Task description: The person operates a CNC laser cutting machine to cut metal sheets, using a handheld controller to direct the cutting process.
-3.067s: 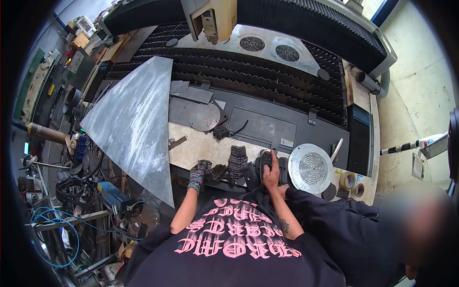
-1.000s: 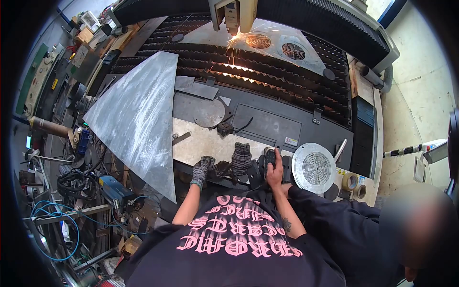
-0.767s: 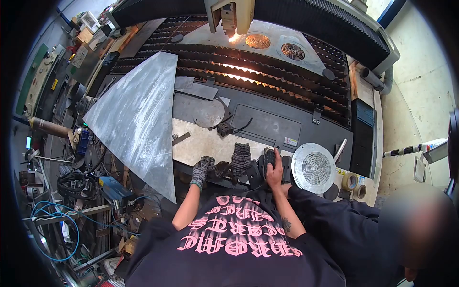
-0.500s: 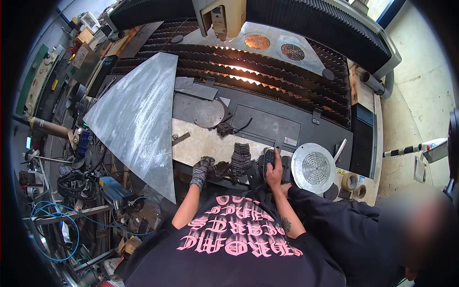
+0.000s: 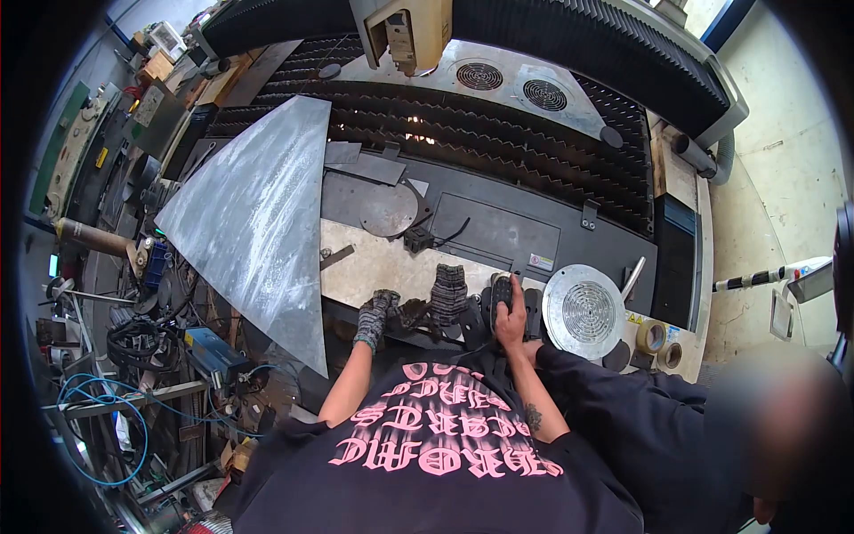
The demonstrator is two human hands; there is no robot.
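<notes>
My left hand (image 5: 374,319), in a grey knitted glove, rests at the front edge of the pale metal strip (image 5: 360,271). Its fingers are curled, and whatever may be inside them is hidden. In my bare right hand (image 5: 509,322) is a black handheld controller (image 5: 501,292), with the thumb over its face. A loose grey knitted glove (image 5: 448,294) lies between my hands, left of the controller. Right of my right hand is a round metal disc (image 5: 584,311) with a ringed slot pattern.
A cutting head (image 5: 405,49) hangs over the slatted bed (image 5: 498,133), near a sheet (image 5: 507,76) with two ringed patterns. A large triangular plate (image 5: 258,218) stands out at left. Another person's dark sleeve (image 5: 605,378) is close at right, beside tape rolls (image 5: 650,335).
The cutting head has shifted slightly left. The orange glow on the sheet's ringed pattern is gone, and the glow between the slats has shrunk to small spots. My hands have barely moved.
</notes>
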